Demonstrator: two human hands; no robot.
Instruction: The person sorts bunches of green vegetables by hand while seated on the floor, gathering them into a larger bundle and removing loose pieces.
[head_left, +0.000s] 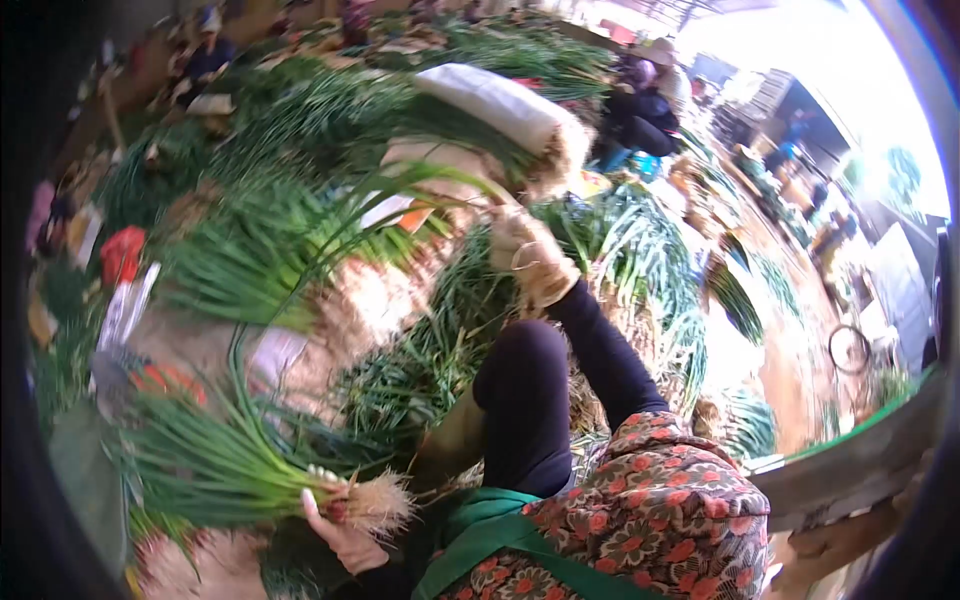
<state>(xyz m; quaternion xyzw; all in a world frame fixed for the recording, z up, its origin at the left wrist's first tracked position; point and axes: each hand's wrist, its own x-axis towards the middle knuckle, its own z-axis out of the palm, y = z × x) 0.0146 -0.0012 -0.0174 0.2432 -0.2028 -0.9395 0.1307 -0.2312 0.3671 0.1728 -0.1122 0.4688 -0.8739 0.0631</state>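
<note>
Green onions (225,468) tight in half-hidden left grip (345,532), right grip (527,257) blurred, closure unclear

Roof frame (680,12) showed at top. Far right was blown out by daylight (890,75), with what looked like a tree (903,175) in the glare. Brown floor (797,400) ran down the right side, past a dark hoop or wheel (850,349) and pale panels (900,285). Far left sat in dimmer light.
</note>
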